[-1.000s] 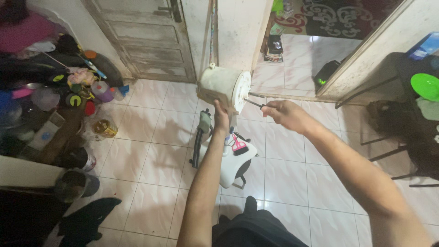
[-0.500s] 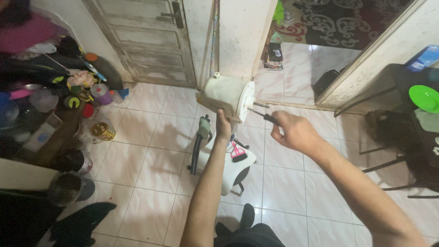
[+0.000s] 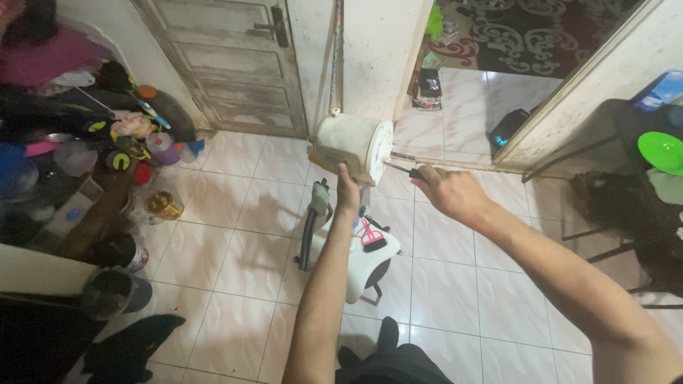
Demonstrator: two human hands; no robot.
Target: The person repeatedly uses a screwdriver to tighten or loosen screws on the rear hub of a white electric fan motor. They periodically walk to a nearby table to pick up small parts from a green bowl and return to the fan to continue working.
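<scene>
Left hand [image 3: 348, 190] gripped the white fan motor housing [image 3: 353, 146] from below; right hand [image 3: 447, 192] closed round a screwdriver [image 3: 404, 169] at its face.

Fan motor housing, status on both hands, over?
Left hand grips cream fan motor housing from below, held up. Right hand holds screwdriver, tip at housing's face. Nothing between them.

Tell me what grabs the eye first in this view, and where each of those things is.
At the centre, the left hand holds up a cream, drum-shaped motor housing, while the right hand points a screwdriver at its flat face, just below a metal shaft sticking out. Under them on the tiled floor stands a white fan base. A colourful heap of clutter fills the left side, beside a worn wooden door.
</scene>
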